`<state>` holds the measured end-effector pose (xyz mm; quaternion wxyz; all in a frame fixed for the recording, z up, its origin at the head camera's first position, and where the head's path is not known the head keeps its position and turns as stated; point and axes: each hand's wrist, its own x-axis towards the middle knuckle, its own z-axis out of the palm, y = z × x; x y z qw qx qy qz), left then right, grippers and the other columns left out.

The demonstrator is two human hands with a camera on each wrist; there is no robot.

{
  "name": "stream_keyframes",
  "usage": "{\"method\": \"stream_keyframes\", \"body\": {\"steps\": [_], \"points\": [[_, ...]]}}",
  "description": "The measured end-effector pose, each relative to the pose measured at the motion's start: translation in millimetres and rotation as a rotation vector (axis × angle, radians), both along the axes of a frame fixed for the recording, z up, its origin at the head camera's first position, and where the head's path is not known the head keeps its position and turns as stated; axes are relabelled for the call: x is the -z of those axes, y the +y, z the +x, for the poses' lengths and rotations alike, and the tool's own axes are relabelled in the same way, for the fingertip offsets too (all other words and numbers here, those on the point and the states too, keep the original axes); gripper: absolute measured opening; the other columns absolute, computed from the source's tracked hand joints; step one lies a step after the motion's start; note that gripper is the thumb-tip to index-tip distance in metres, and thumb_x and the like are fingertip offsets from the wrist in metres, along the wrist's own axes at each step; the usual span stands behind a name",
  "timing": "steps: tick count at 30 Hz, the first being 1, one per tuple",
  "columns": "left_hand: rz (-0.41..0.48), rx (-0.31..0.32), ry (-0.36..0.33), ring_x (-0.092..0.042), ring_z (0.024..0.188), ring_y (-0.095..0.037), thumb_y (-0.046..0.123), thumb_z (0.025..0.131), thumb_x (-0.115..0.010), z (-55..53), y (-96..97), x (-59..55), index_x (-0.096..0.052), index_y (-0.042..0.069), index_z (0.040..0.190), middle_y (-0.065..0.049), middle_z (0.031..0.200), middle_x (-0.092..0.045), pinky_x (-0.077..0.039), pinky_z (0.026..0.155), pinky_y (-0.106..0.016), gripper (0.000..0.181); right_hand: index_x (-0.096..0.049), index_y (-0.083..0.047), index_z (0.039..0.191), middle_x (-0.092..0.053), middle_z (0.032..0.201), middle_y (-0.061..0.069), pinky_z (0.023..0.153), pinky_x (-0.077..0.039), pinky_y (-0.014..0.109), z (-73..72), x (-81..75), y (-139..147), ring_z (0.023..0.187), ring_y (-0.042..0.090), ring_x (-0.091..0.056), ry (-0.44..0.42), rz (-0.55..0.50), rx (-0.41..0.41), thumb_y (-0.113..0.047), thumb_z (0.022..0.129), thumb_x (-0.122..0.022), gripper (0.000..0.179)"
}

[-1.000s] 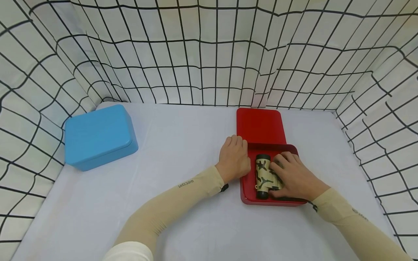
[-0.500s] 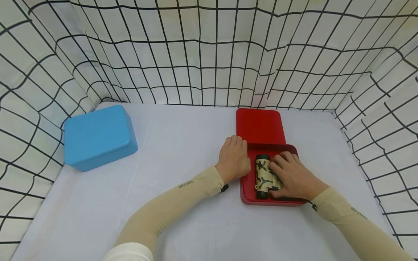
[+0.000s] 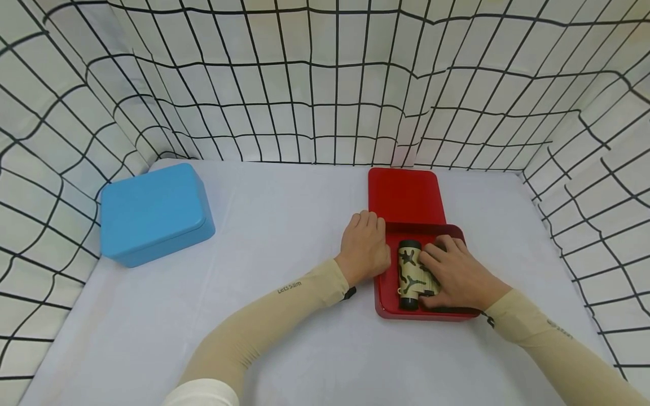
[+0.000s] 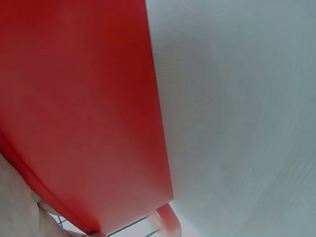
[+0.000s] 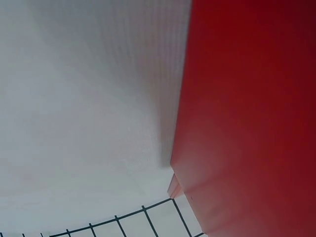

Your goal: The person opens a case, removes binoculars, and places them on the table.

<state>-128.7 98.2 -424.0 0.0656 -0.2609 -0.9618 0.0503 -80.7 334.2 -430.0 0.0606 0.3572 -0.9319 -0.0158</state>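
Note:
A red box [image 3: 426, 317] stands at the right of the white table, its lid [image 3: 406, 196] folded back behind it. Inside lies a pair of camouflage-patterned binoculars [image 3: 409, 269], one black-ended barrel fully showing. My right hand [image 3: 459, 277] reaches into the box and grips the other barrel, which it largely covers. At the left rim, my left hand [image 3: 363, 248] holds the box with its fingers curled over the edge. The left wrist view shows the box's red side wall [image 4: 94, 118] beside part of that hand [image 4: 19, 202]. Only the opposite wall [image 5: 252, 113] fills the right wrist view, without the hand.
A closed blue box [image 3: 152, 211] sits at the far left of the table [image 3: 284, 208]. Black grid netting [image 3: 336, 84] over white cloth rises along the back and both sides. The red lid lies close to the back netting.

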Motion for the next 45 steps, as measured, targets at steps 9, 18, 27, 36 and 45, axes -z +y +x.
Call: {"method": "stream_keyframes", "body": {"steps": [9,18,27,36,45], "points": [[0.003,0.000,0.008,-0.049,0.094,-0.019,0.038,0.098,-0.048,0.6,-0.7,-0.5,-0.056,0.012,0.105,-0.004,0.099,-0.060,-0.042,0.086,-0.031,0.028,-0.058,-0.015,0.110,-0.061,0.107,0.001,0.089,-0.050,0.048,0.0,-1.7,-1,0.111,0.030,-0.051,0.017,0.010,-0.014,-0.060,0.061,-0.086,0.072],[-0.002,-0.001,0.006,-0.049,0.093,-0.019,0.037,0.098,-0.046,0.4,-0.8,0.3,-0.056,0.012,0.105,-0.004,0.098,-0.060,-0.042,0.086,-0.031,0.027,-0.057,-0.014,0.109,-0.061,0.106,0.001,0.090,-0.050,0.050,-0.3,-4.3,-1,0.111,0.032,-0.052,0.047,0.025,-0.027,-0.061,0.061,-0.085,0.072],[0.010,0.005,0.018,-0.050,0.092,-0.019,0.038,0.097,-0.049,0.5,-1.6,0.9,-0.057,0.012,0.106,-0.004,0.098,-0.060,-0.043,0.085,-0.030,0.029,-0.058,-0.015,0.111,-0.063,0.109,0.002,0.092,-0.051,0.051,1.3,-12.1,-2,0.114,0.033,-0.053,0.039,0.041,-0.007,-0.059,0.060,-0.087,0.073],[0.015,0.008,0.020,-0.049,0.091,-0.018,0.039,0.097,-0.050,0.6,-1.5,2.2,-0.057,0.012,0.105,-0.004,0.097,-0.060,-0.043,0.084,-0.030,0.029,-0.058,-0.016,0.110,-0.062,0.105,0.000,0.094,-0.052,0.052,2.8,-16.3,-4,0.113,0.033,-0.053,0.044,0.031,-0.001,-0.056,0.060,-0.086,0.070],[0.010,0.006,0.013,-0.049,0.092,-0.019,0.038,0.098,-0.048,1.9,-2.5,0.1,-0.057,0.011,0.105,-0.004,0.097,-0.060,-0.043,0.085,-0.031,0.029,-0.057,-0.016,0.110,-0.062,0.108,0.001,0.090,-0.049,0.049,3.2,-21.4,-3,0.113,0.032,-0.052,0.046,0.043,0.005,-0.056,0.060,-0.086,0.070]]}}
